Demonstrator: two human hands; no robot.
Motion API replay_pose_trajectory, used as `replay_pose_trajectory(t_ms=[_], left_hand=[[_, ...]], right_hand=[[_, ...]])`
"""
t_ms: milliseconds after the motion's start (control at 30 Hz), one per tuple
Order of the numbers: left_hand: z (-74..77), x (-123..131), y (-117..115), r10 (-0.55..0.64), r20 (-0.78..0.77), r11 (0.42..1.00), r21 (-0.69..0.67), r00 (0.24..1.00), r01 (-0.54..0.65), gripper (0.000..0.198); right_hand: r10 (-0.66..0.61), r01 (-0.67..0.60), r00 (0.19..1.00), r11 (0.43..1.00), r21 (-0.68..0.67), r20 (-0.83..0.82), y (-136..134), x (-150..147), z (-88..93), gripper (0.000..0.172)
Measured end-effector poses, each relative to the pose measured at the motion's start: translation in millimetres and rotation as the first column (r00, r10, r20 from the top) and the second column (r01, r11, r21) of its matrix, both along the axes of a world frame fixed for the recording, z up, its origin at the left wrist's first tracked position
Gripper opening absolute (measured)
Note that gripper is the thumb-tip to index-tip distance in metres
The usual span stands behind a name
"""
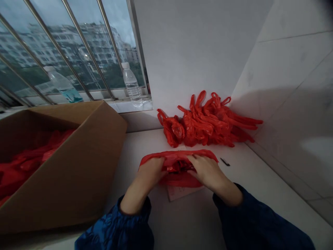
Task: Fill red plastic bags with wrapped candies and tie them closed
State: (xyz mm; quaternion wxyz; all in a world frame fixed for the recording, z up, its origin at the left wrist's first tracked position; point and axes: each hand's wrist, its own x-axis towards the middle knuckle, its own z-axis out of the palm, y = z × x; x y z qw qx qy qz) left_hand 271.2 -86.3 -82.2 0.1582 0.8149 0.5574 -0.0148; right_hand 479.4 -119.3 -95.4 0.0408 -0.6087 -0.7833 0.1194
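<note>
A red plastic bag (179, 180) lies spread open in front of me on the white surface, with dark and shiny red items showing in its mouth. My left hand (154, 170) grips the left side of the opening, fingers curled into the red plastic. On the right side of the mouth, my right hand (204, 169) has its fingers and thumb closed round the bag's edge. A pinkish flat sheet or booklet (182, 193) sticks out from under the bag toward me.
Many knotted red bags (205, 125) are piled against the back wall. A cardboard box (78, 170) holding red bags (28, 159) stands at left. Bottles (132, 85) are on the barred window's sill (135, 106). A small black object (225, 161) lies right of the bag.
</note>
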Motion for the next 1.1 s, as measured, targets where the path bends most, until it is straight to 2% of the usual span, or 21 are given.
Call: replay_pose_trajectory(t_ms=[67,133,233,400,500,733,933,1100], left_hand=[[-1.2,7.2,1.7,-0.003,-0.019,1.000,0.008,1.000,0.003,0.021],[-7.7,13.7,2.8,0.011,-0.041,1.000,-0.004,0.999,-0.012,0.021],[-22.6,16.6,2.2,0.025,-0.053,0.998,-0.054,0.998,-0.028,0.023],[-37.0,11.6,-1.0,0.002,-0.008,0.996,-0.093,1.000,-0.003,0.049],[-35.2,11.5,0.2,0.024,-0.034,0.996,-0.084,0.999,-0.027,0.050],[-27.0,11.0,9.3,0.058,-0.080,0.995,-0.076,0.995,-0.064,0.021],[-32.0,11.6,12.5,0.133,-0.137,0.991,0.022,0.982,-0.131,0.032],[-35.2,11.8,12.7,0.100,-0.129,0.995,0.043,0.987,-0.095,0.029]], right_hand=[[0.070,-0.068,0.997,0.996,0.058,-0.036,3.7,-6.2,-2.7,0.030],[0.130,-0.126,0.989,0.990,0.063,-0.069,7.1,-11.3,-10.7,0.027],[0.129,-0.127,0.989,0.991,0.031,-0.068,10.0,-12.9,-28.0,0.035],[0.107,-0.107,0.993,0.994,0.004,-0.059,11.5,-7.6,-46.9,0.054],[0.085,-0.085,0.996,0.996,-0.002,-0.030,13.2,-8.4,-45.8,0.052],[0.024,-0.024,0.998,1.000,-0.004,0.059,15.5,-10.8,-34.0,0.034],[0.019,-0.017,0.996,1.000,-0.019,0.087,15.4,-8.9,-35.4,0.029],[0.068,-0.070,0.997,0.997,0.034,0.046,12.2,-14.4,-39.4,0.033]])
